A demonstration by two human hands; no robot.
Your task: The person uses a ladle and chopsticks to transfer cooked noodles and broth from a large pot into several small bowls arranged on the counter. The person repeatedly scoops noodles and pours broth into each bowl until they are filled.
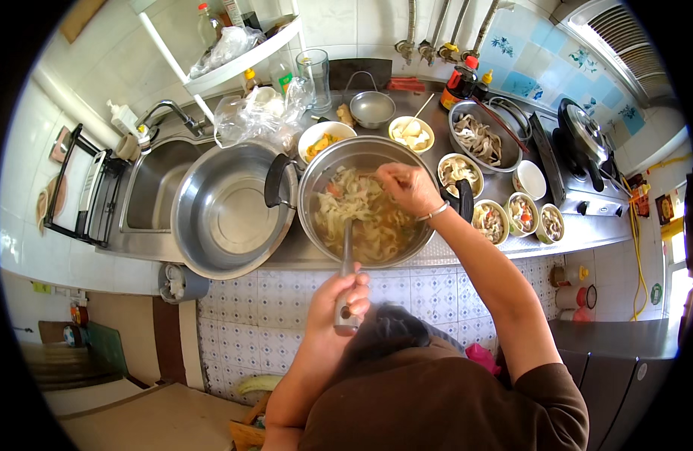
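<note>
My left hand (pixel 343 299) grips the metal handle of a ladle or serving spoon (pixel 347 242), whose head is hidden under pale strips of food. It rests inside a large stainless steel pot (pixel 308 231) with black side handles. Brownish broth (pixel 380 239) with pale, noodle-like strips and orange bits fills much of the pot. Over the pot's right side is my right hand (pixel 408 189), fingers curled and pointing down; whether they pinch something is hidden. A bracelet circles that wrist.
Left of the pot are a wide steel basin (pixel 234 220) and a sink (pixel 146 197). Several filled bowls (pixel 489 222) and an empty white bowl (pixel 529 180) stand right, before a gas stove (pixel 589 197). Behind are a bowl of white pieces (pixel 412 135) and a steel bowl of mushrooms (pixel 479 141).
</note>
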